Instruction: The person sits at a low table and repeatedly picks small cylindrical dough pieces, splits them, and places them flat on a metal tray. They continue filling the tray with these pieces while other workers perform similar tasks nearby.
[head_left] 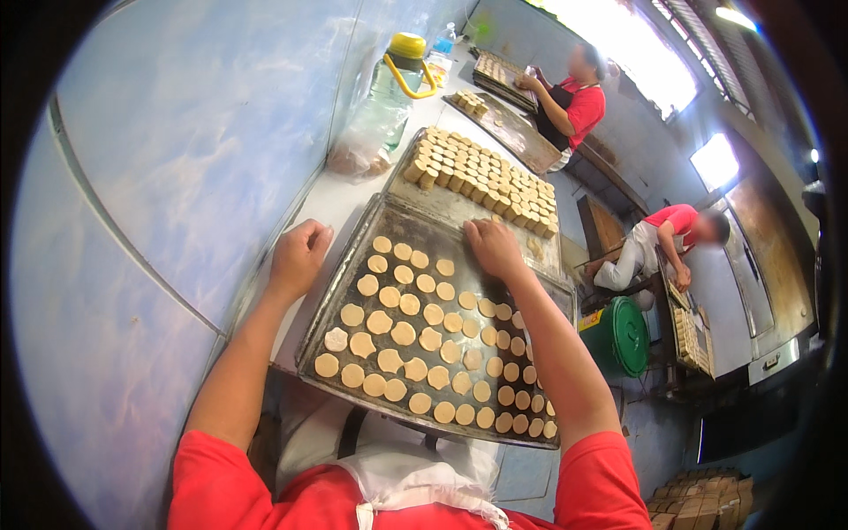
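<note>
In front of me lies a dark metal baking tray (pixel 415 230), tilted across the view. Flat round pale dough discs (pixel 403 333) cover much of it in rows, some with uneven edges. Beyond it, a second tray (pixel 455 205) carries thick round dough pieces (pixel 490 181) packed close together. My left hand (pixel 301 258) is closed beside the near tray's left edge, over the white table. My right hand (pixel 495 247) is at the near tray's far edge, close to the thick pieces, its fingers curled downward. What either hand holds, if anything, is hidden.
A large yellow-capped water jug (pixel 389 102) and a plastic bag (pixel 360 159) stand by the wall. Farther along the table, a person (pixel 579 102) works at trays. Another person (pixel 667 234) bends over a tray at right, near a green lidded bucket (pixel 618 336).
</note>
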Demonstrator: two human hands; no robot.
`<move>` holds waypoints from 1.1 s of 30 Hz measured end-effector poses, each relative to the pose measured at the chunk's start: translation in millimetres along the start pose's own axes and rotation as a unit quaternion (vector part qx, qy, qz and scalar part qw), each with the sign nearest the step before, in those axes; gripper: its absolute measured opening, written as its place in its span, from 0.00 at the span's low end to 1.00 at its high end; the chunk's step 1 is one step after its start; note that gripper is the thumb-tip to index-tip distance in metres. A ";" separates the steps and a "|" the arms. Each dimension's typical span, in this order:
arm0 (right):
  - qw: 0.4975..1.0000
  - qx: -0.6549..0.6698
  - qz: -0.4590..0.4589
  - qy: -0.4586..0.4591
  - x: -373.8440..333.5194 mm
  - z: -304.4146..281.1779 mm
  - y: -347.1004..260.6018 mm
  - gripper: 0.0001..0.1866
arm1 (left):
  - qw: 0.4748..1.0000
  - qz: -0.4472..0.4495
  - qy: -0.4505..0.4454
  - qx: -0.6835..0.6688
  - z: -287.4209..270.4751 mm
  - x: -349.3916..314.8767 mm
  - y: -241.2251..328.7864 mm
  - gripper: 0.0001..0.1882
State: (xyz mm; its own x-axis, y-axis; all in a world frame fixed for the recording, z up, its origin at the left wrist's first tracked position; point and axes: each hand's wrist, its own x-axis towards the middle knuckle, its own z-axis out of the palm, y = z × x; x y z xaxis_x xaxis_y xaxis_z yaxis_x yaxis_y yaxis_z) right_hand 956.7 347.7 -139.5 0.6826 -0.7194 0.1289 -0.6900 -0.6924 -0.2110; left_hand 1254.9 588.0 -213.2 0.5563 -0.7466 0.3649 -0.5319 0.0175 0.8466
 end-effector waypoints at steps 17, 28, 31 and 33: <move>0.992 0.093 0.079 0.002 139.9 38.0 -15.7 0.36 | 0.999 -0.040 0.001 -0.006 5.1 2.9 1.4 0.13; 0.995 0.016 0.101 0.005 133.7 31.2 -20.4 0.25 | 0.999 -0.039 0.009 0.000 7.9 2.5 -10.9 0.10; 0.848 0.508 0.146 -0.044 89.9 4.4 -11.3 0.24 | 0.999 -0.029 0.015 -0.003 9.0 4.4 -17.1 0.10; 0.802 0.586 0.108 -0.045 55.7 -11.1 -14.4 0.22 | 0.998 -0.062 0.000 -0.024 7.0 11.8 -9.2 0.10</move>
State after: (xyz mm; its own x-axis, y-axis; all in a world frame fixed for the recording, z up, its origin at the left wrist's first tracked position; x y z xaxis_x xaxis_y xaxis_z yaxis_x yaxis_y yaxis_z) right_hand 1002.0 317.0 -118.6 0.6292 -0.7716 -0.0929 -0.1303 0.0131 -0.9914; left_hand 1261.9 574.4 -219.4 0.6157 -0.7455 0.2550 -0.4278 -0.0445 0.9028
